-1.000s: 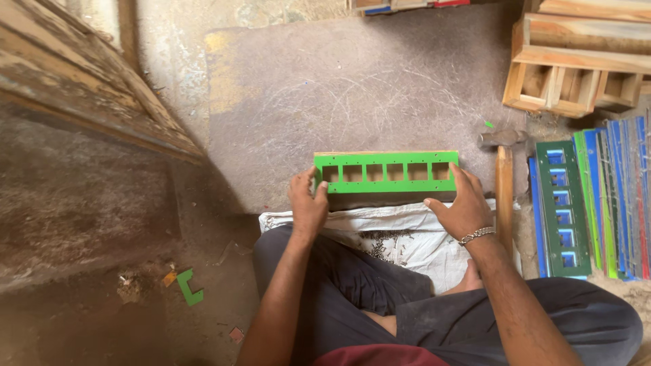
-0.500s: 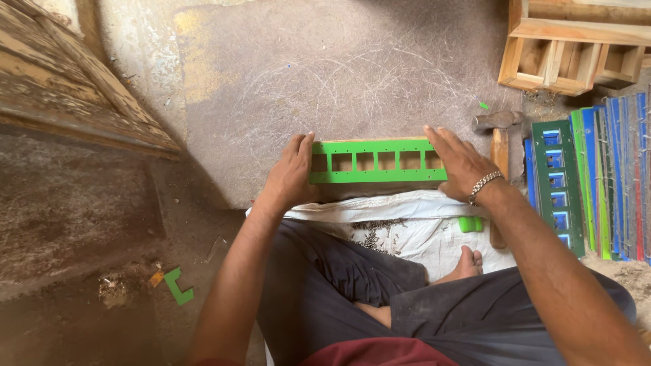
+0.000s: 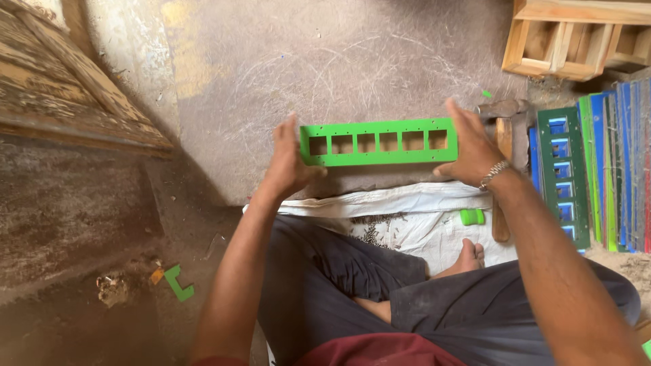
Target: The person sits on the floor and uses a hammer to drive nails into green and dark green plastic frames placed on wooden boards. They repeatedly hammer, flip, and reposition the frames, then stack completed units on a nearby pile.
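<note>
Above the white sack (spread over the floor), green frame held level: left hand clamps one end, right hand the other. Hammer just beside.

Bare concrete floor lies open beyond both hands. Right hand is hemmed — hammer just beside it, stacked coloured panels further right.

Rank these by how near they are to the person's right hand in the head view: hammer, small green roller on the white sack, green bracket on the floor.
From the right hand:
1. Hammer, just beside it, on the right.
2. Small green roller, below it on the white sack.
3. Green bracket, far left on the floor.
</note>
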